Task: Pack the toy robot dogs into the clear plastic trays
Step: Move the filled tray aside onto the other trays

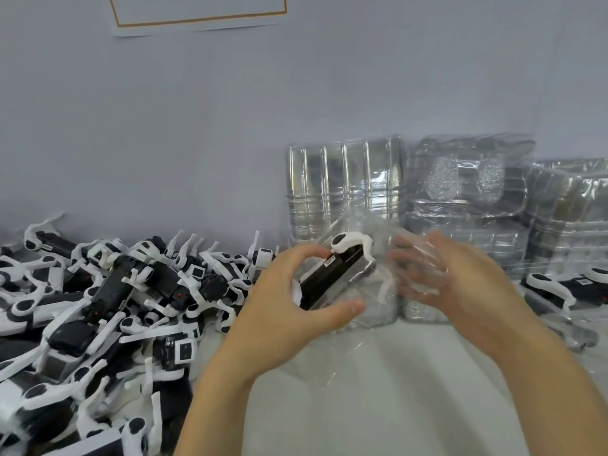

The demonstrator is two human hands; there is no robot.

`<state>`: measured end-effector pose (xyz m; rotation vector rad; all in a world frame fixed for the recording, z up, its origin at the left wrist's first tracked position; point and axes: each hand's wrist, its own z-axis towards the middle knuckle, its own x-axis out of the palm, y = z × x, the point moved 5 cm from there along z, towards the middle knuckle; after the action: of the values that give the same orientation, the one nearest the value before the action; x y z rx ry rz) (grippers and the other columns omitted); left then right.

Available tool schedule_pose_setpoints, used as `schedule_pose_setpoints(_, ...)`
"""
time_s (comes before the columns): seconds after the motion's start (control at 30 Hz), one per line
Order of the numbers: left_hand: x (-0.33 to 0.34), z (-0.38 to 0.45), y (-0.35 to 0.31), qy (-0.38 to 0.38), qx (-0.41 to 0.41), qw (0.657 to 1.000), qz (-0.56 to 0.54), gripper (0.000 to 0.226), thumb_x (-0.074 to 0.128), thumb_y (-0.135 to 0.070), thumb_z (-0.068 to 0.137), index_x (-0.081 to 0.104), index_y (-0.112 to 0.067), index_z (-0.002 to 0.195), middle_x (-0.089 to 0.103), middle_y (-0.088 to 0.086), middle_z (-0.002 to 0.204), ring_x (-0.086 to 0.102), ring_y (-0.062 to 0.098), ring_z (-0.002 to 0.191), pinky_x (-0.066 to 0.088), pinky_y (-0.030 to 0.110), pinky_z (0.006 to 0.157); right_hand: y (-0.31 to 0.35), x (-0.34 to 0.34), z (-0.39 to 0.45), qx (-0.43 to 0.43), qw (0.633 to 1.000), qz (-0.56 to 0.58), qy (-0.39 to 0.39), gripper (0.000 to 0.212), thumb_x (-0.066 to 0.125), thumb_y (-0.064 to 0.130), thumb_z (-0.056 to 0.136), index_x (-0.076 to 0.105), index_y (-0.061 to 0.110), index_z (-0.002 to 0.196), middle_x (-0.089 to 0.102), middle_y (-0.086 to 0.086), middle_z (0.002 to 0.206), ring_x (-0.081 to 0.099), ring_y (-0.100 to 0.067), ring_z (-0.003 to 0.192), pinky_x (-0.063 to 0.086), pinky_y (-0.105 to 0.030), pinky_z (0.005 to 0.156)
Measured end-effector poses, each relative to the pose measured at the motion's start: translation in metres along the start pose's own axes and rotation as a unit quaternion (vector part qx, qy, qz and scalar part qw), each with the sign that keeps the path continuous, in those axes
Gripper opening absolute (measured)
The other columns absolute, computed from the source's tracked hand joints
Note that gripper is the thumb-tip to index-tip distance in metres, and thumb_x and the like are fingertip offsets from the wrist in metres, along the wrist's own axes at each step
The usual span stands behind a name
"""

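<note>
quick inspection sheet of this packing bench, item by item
surface: pale table, bare in front of the person
job's things: one toy robot dog going into a clear plastic tray; loose heap of dogs at left; tray stacks against the wall; packed dog at right
clutter: nothing seen
grippers: left hand grips the dog; right hand holds the tray, blurred
cables: nothing seen
surroundings: plain wall with a framed paper sheet

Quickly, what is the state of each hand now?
Left hand: grips the toy dog.
Right hand: blurred behind the clear tray, seems to hold it.
</note>
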<state>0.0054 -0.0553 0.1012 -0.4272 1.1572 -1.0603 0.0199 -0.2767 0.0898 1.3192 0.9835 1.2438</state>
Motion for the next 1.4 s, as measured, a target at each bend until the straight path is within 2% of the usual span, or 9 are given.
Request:
schedule_pose_setpoints(0.27, 0.022, -0.003, -0.014, 0.043, 0.017, 0.974, 0.223, 0.084, 0.054, -0.086, 0.049, 0.034, -0.063, 0.127, 0.02, -0.023, 0.147, 0.011, 0.008, 0.143, 0.003, 0.037, 0.121, 0.013, -0.015, -0.012, 0.022, 0.982, -0.183, 0.042, 0.072, 0.055, 0.094, 0.061, 0.071, 0.041, 0.107, 0.076, 0.009, 0.096, 0.075, -0.016, 0.086, 0.057, -0.04, 0.079)
schedule_pose_setpoints(0.53, 0.053, -0.002, -0.023, 0.039, 0.077, 0.938, 0.335, 0.099, 0.055, -0.087, 0.058, 0.014, -0.055, 0.142, 0.0, -0.011, 0.157, -0.007, 0.02, 0.148, -0.009, 0.053, 0.121, 0.002, -0.015, -0.01, 0.011, 0.977, -0.212, 0.015, 0.048, 0.077, 0.062, 0.07, 0.063, 0.043, 0.112, 0.074, 0.012, 0.103, 0.073, -0.013, 0.092, 0.056, -0.044, 0.092)
schedule_pose_setpoints(0.73, 0.051, 0.001, -0.028, 0.007, 0.091, 0.95, 0.298, 0.116, 0.048, -0.097, 0.048, -0.004, -0.061, 0.145, -0.018, -0.021, 0.161, -0.028, 0.01, 0.148, -0.012, 0.049, 0.122, 0.008, -0.025, -0.002, -0.065, 0.993, -0.091, -0.032, 0.077, 0.086, 0.057, 0.049, 0.059, 0.044, 0.12, 0.076, 0.006, 0.101, 0.074, -0.02, 0.096, 0.054, -0.049, 0.095)
schedule_pose_setpoints(0.83, 0.035, 0.002, -0.029, -0.057, 0.054, 0.992, 0.096, 0.103, 0.05, -0.099, 0.051, 0.01, -0.068, 0.141, 0.004, -0.031, 0.16, -0.006, -0.006, 0.149, 0.006, 0.035, 0.121, 0.01, -0.034, -0.002, -0.078, 0.994, -0.046, -0.061, 0.074, 0.086, 0.058, 0.043, 0.062, 0.043, 0.112, 0.076, 0.001, 0.103, 0.074, -0.023, 0.096, 0.054, -0.051, 0.096)
schedule_pose_setpoints(0.93, 0.019, 0.002, -0.011, -0.177, -0.06, 0.974, -0.13, 0.074, 0.052, -0.092, 0.066, 0.039, -0.056, 0.13, 0.043, -0.037, 0.133, 0.038, -0.026, 0.119, 0.038, 0.023, 0.105, 0.009, -0.041, -0.001, -0.071, 0.995, -0.023, -0.064, 0.075, 0.087, 0.055, 0.047, 0.062, 0.04, 0.116, 0.074, -0.002, 0.112, 0.073, -0.024, 0.099, 0.053, -0.05, 0.098)
schedule_pose_setpoints(1.03, 0.031, 0.004, 0.007, -0.092, -0.218, 0.939, -0.249, 0.085, 0.063, -0.076, 0.06, 0.056, -0.03, 0.131, 0.064, -0.008, 0.129, 0.064, 0.01, 0.115, 0.05, 0.037, 0.095, 0.008, -0.038, -0.001, -0.061, 0.997, -0.009, -0.036, 0.086, 0.087, 0.049, 0.052, 0.059, 0.031, 0.132, 0.075, -0.001, 0.113, 0.073, -0.023, 0.1, 0.053, -0.05, 0.098)
schedule_pose_setpoints(1.13, 0.044, 0.003, 0.017, -0.056, -0.289, 0.873, -0.389, 0.051, 0.067, -0.054, 0.082, 0.07, -0.016, 0.116, 0.074, 0.012, 0.109, 0.074, 0.033, 0.09, 0.06, 0.044, 0.078, 0.006, -0.034, 0.0, -0.062, 0.996, -0.043, -0.039, 0.084, 0.086, 0.052, 0.052, 0.061, 0.033, 0.131, 0.071, 0.005, 0.119, 0.073, -0.016, 0.101, 0.055, -0.041, 0.089)
schedule_pose_setpoints(1.27, 0.048, 0.003, 0.025, -0.065, -0.308, 0.871, -0.376, 0.028, 0.064, -0.045, 0.091, 0.072, -0.019, 0.097, 0.073, 0.006, 0.09, 0.069, 0.022, 0.068, 0.055, 0.031, 0.055, 0.002, -0.036, -0.001, -0.049, 0.995, -0.084, -0.032, 0.084, 0.084, 0.058, 0.054, 0.06, 0.035, 0.131, 0.064, 0.005, 0.129, 0.064, -0.017, 0.116, 0.054, -0.043, 0.094)
schedule_pose_setpoints(1.4, 0.047, 0.002, 0.034, -0.086, -0.337, 0.882, -0.319, 0.032, 0.066, -0.045, 0.091, 0.068, -0.018, 0.109, 0.071, 0.004, 0.097, 0.066, 0.021, 0.074, 0.05, 0.032, 0.059, 0.002, -0.034, -0.006, -0.056, 0.989, -0.132, -0.033, 0.08, 0.079, 0.065, 0.056, 0.057, 0.041, 0.13, 0.058, 0.015, 0.13, 0.056, -0.01, 0.121, 0.052, -0.038, 0.095)
